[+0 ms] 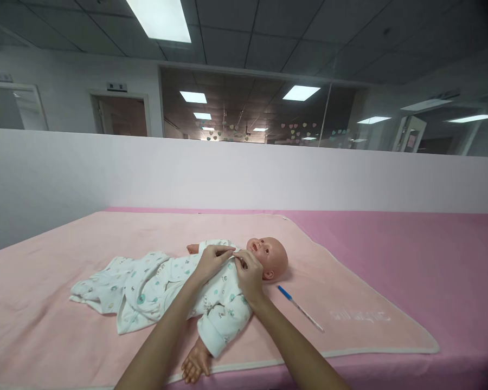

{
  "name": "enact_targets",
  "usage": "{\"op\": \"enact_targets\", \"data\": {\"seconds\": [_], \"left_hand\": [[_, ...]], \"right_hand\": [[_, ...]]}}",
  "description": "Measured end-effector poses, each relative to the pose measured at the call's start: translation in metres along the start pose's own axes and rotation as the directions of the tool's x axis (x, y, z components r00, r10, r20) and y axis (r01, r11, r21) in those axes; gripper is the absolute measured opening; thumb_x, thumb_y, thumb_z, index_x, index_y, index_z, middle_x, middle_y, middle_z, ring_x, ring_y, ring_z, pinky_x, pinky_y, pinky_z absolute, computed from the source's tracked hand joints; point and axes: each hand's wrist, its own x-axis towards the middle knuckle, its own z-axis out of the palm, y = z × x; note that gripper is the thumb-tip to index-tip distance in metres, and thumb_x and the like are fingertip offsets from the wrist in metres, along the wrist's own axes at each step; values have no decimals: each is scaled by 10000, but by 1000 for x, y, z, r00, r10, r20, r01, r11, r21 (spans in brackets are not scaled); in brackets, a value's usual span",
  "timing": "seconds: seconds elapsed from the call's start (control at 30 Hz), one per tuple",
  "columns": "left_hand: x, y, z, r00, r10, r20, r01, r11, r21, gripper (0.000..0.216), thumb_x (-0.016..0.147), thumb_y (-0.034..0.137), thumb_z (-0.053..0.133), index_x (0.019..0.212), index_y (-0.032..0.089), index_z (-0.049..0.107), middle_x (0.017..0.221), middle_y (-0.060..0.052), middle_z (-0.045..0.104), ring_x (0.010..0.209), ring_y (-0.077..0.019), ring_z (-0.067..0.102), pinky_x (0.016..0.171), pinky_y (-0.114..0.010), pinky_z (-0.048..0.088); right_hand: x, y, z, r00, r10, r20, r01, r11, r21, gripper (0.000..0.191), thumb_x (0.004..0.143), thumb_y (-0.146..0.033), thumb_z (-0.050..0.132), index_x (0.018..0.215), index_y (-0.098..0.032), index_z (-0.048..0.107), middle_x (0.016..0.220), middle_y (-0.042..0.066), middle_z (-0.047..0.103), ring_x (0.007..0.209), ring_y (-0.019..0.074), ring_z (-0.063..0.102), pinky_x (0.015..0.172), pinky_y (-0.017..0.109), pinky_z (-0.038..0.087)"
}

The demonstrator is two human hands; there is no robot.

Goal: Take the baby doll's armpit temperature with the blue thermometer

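Observation:
A bald baby doll [277, 255] lies on its back, its head to the right and its legs to the left. It wears a white printed outfit [144, 287] with green and grey figures. My left hand [214, 262] and my right hand [249, 271] meet at the outfit's neckline, just below the doll's chin. Both have their fingers pinched together at the collar. The small bit of cloth or fastening between the fingertips is mostly hidden. One doll hand [197, 362] rests near the front edge, palm side unclear.
A thin stick with a blue end, like a thermometer [303, 311], lies right of the doll. Under everything spreads a peach blanket [341, 292] with a pale edge, over a pink surface [390, 249]. A low white wall [244, 173] stands behind.

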Motion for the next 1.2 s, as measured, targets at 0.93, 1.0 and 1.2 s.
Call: {"op": "enact_targets", "data": {"seconds": [0.93, 1.0, 1.2], "left_hand": [[1, -6, -3, 998, 28, 60, -31, 998, 46, 297, 729, 299, 566, 947, 124, 667, 900, -89, 677, 884, -225, 600, 806, -327, 448], [0, -3, -4, 996, 39, 81, -43, 998, 41, 297, 736, 299, 557, 950, 126, 667, 899, -87, 677, 893, -225, 597, 812, -327, 445], [-4, 6, -5, 980, 34, 194, -39, 999, 21, 354, 678, 222, 605, 1021, 141, 636, 952, -71, 666, 938, -227, 581, 844, -328, 436]], "right_hand": [[-2, 0, 2, 1000, 15, 2, -15, 1000, 26, 161, 774, -117, 440, 760, -189, 583, 784, 17, 601, 770, 134, 550, 697, 247, 440], [-2, 0, 2, 999, 33, 7, -33, 999, 3, 153, 777, -128, 440, 771, -189, 580, 772, 14, 597, 738, 133, 544, 674, 243, 433], [-3, 1, 2, 993, 122, -10, -122, 990, -66, 137, 763, -150, 461, 841, -180, 569, 739, 9, 593, 600, 118, 509, 597, 232, 412]]}}
